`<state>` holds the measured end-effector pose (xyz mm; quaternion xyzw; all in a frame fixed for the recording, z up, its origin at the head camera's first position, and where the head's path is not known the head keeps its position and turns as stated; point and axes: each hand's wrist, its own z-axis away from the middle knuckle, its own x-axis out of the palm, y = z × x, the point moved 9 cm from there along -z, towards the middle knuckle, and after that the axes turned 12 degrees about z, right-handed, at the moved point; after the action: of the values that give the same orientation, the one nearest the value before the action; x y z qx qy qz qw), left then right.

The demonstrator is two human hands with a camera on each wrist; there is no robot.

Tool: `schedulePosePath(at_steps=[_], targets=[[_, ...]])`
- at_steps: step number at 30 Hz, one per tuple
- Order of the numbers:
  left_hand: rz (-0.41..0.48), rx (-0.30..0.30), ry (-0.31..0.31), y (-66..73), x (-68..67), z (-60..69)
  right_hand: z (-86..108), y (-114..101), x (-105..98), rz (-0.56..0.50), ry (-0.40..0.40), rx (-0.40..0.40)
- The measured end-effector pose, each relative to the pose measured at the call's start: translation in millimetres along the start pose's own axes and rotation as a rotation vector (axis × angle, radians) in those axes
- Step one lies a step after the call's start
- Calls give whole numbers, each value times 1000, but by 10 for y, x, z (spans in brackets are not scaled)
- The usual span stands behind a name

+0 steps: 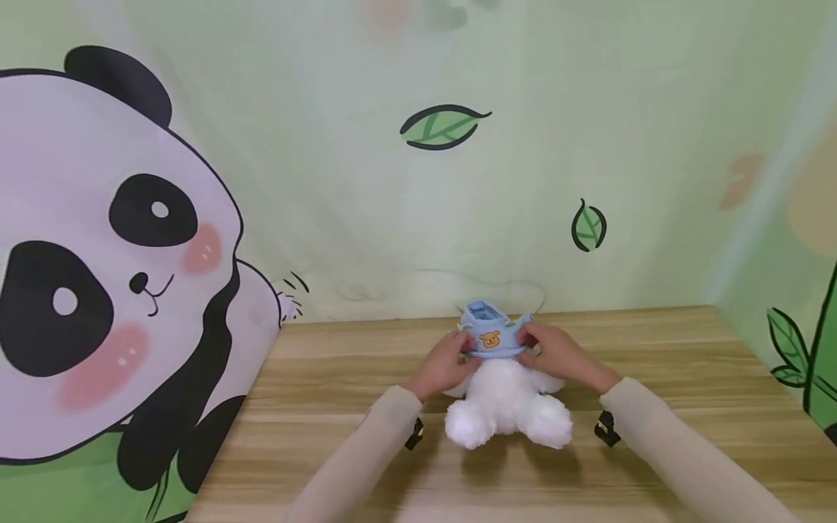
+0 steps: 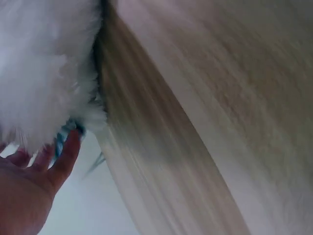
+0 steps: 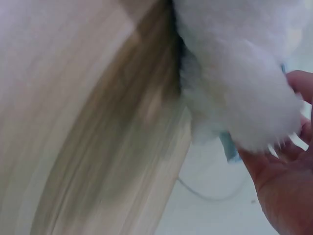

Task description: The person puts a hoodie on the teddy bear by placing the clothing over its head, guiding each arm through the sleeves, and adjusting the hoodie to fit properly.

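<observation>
A white fluffy plush toy [image 1: 506, 399] is on the wooden table, its two stubby legs pointing towards me. A small light-blue garment [image 1: 500, 341] with an orange animal-face patch covers its upper end, so the toy's head cannot be seen. At the garment's left edge, my left hand [image 1: 447, 361] pinches the cloth. My right hand [image 1: 567, 352] pinches the opposite edge. White fur [image 2: 44, 73] fills the upper left of the left wrist view, above the fingers. In the right wrist view, fur [image 3: 239, 83] partly hides the fingers and a bit of blue cloth.
The wooden table [image 1: 327, 407] reaches back to a pale green backdrop [image 1: 340, 181] printed with a large panda [image 1: 196, 152] and leaves. Dark wrist devices [image 1: 607, 428] hang below both sleeves. A thin cord-like line [image 3: 210, 198] runs behind the table edge.
</observation>
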<state>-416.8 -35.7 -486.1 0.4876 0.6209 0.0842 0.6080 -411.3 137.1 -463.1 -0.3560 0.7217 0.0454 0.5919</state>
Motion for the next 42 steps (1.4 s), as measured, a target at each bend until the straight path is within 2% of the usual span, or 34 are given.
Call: schedulePosePath(at_steps=[3,6,8,10,12,15,19,23,27,30,36,42], targets=[[105,-85,33,-155,-67,12,7,109,9,-97,-39,30],[125,-138,47,-283,-121,20,15,206,2,-172,-63,54],[135,-163,19,-339,-108,20,25,279,25,-240,-85,86],[174,-183,-16,-377,-64,13,36,346,63,-318,-101,125],[228,-197,-35,-394,-20,5,49,400,111,-351,-109,161],[270,-191,-16,-382,4,-13,59,428,177,-320,-105,175],[261,-160,20,-340,-3,-36,72,420,221,-292,-77,171],[262,-152,11,-328,13,-32,76,380,208,-282,-44,125],[210,-148,-23,-330,46,-10,70,306,212,-219,-40,31],[153,-120,-34,-310,61,-17,67,267,225,-202,-30,-18],[64,-51,-35,-242,73,-70,62,238,220,-203,8,-19],[73,-122,-66,-269,98,-95,30,236,240,-76,-73,-10]])
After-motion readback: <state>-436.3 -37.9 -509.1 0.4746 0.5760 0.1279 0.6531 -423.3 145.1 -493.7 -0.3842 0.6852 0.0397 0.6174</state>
